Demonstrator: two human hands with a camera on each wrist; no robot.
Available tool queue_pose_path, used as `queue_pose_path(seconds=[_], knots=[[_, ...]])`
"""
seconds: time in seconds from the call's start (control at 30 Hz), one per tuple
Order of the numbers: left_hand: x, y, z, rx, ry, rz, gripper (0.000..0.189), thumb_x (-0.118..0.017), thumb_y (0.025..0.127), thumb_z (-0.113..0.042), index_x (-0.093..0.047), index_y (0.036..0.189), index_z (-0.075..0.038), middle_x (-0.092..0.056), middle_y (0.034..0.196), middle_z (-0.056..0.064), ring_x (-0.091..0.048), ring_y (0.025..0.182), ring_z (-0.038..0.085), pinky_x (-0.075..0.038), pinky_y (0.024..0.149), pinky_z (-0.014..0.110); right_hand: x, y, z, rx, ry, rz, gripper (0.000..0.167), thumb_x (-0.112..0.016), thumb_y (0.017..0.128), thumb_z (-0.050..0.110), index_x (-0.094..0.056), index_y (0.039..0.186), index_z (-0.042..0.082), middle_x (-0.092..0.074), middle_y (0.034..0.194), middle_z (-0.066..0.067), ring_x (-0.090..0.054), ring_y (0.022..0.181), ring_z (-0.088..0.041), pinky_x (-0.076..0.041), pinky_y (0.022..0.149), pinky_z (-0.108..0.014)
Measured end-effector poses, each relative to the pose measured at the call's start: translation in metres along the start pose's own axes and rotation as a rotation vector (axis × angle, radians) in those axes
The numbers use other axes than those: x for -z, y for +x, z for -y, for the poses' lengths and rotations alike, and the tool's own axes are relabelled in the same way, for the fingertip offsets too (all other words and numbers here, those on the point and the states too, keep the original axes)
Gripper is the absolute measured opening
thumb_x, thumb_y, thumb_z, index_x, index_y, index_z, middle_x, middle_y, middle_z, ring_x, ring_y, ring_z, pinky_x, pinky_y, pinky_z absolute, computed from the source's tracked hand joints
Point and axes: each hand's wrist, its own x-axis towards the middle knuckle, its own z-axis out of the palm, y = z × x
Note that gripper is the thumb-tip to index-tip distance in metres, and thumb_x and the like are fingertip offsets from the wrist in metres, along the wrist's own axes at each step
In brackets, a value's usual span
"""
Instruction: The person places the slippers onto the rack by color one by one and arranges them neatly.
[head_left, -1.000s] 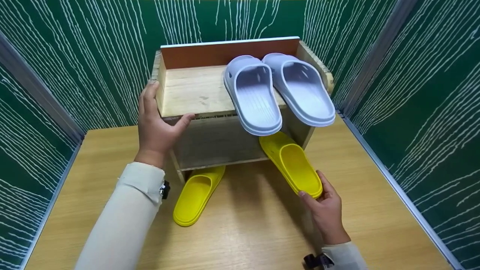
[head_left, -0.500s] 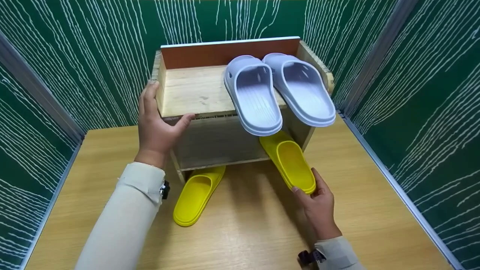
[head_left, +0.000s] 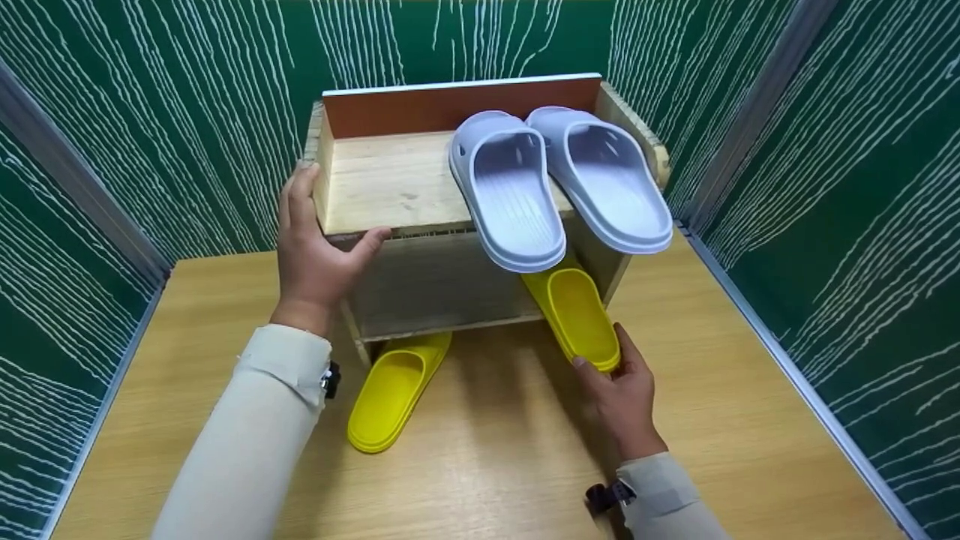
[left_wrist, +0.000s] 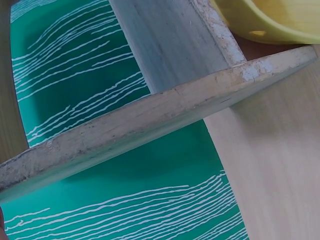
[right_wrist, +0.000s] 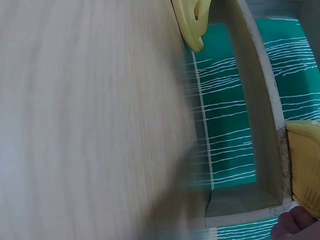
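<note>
My left hand grips the left side of a small wooden shoe rack, fingers along the outer panel and thumb at the top shelf's front edge. With my right hand I pinch the heel of a yellow clog, whose toe reaches into the middle level under the top shelf. In the right wrist view its ribbed sole lies at the shelf's edge, my fingertips below it. A second yellow clog lies on the tabletop, its toe tucked under the rack's lower shelf.
Two lavender clogs, a left one and a right one, sit on the right half of the top shelf, heels overhanging its front. Green panels with white wavy lines surround the wooden tabletop on three sides.
My right hand has pushed the yellow clog farther into the rack's middle level, moving forward and slightly left. My left hand stays on the rack; the other clogs have not moved.
</note>
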Motion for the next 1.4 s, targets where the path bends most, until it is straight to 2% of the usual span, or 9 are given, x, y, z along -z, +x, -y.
queue_pose_path(seconds=[0.23, 0.43, 0.63, 0.83, 1.03, 1.2, 1.4], knots=[[-0.001, 0.001, 0.0, -0.026, 0.001, -0.007, 0.102, -0.086, 0.077, -0.056, -0.039, 0.155, -0.012, -0.036, 0.166, 0.011, -0.037, 0.152, 0.024, -0.032, 0.127, 0.035, -0.006, 0.007, -0.002, 0.022, 0.024, -0.01, 0.085, -0.077, 0.095, 0.006, -0.03, 0.166, 0.007, -0.042, 0.164, -0.012, -0.052, 0.136, -0.024, -0.048, 0.1, -0.009], [-0.001, 0.0, 0.001, -0.035, 0.0, -0.011, 0.102, -0.086, 0.077, -0.056, -0.038, 0.155, -0.012, -0.037, 0.166, 0.011, -0.037, 0.152, 0.024, -0.032, 0.127, 0.034, -0.006, 0.01, -0.001, -0.001, -0.006, 0.009, 0.087, -0.076, 0.096, 0.008, -0.027, 0.167, 0.009, -0.039, 0.166, -0.01, -0.051, 0.138, -0.022, -0.047, 0.105, -0.012], [0.0, -0.001, 0.002, -0.034, 0.0, -0.015, 0.102, -0.086, 0.077, -0.056, -0.038, 0.155, -0.013, -0.037, 0.166, 0.009, -0.037, 0.153, 0.023, -0.032, 0.126, 0.034, -0.004, 0.009, 0.0, -0.026, -0.026, 0.042, 0.092, -0.077, 0.096, 0.01, -0.022, 0.169, 0.014, -0.032, 0.171, -0.006, -0.046, 0.144, -0.02, -0.044, 0.114, -0.023], [0.0, -0.001, 0.002, -0.024, -0.002, -0.014, 0.102, -0.087, 0.077, -0.056, -0.038, 0.156, -0.015, -0.036, 0.167, 0.008, -0.037, 0.153, 0.023, -0.032, 0.126, 0.034, -0.002, 0.005, 0.0, -0.024, -0.016, 0.035, 0.095, -0.079, 0.096, 0.013, -0.019, 0.17, 0.015, -0.026, 0.174, -0.008, -0.035, 0.155, -0.02, -0.033, 0.124, -0.036], [0.0, -0.001, 0.001, -0.012, -0.009, -0.015, 0.102, -0.087, 0.077, -0.056, -0.039, 0.156, -0.015, -0.036, 0.167, 0.008, -0.037, 0.152, 0.023, -0.032, 0.126, 0.034, 0.002, -0.005, -0.002, -0.005, -0.019, -0.015, 0.09, -0.08, 0.095, 0.015, -0.026, 0.167, 0.01, -0.032, 0.171, -0.01, -0.032, 0.158, -0.025, -0.028, 0.128, -0.042], [0.0, 0.0, 0.0, -0.007, -0.001, -0.004, 0.103, -0.087, 0.076, -0.056, -0.038, 0.156, -0.015, -0.036, 0.167, 0.009, -0.037, 0.152, 0.024, -0.033, 0.126, 0.036, 0.002, -0.009, -0.006, 0.031, -0.009, -0.066, 0.081, -0.081, 0.094, 0.012, -0.037, 0.161, 0.002, -0.043, 0.164, -0.015, -0.038, 0.153, -0.029, -0.028, 0.129, -0.044], [0.001, 0.0, -0.001, -0.004, 0.015, -0.001, 0.103, -0.086, 0.076, -0.057, -0.038, 0.156, -0.014, -0.036, 0.167, 0.009, -0.037, 0.152, 0.024, -0.033, 0.126, 0.037, -0.001, -0.01, -0.007, 0.051, -0.018, -0.107, 0.074, -0.082, 0.092, 0.009, -0.044, 0.156, 0.001, -0.052, 0.156, -0.013, -0.044, 0.148, -0.027, -0.031, 0.128, -0.044]])
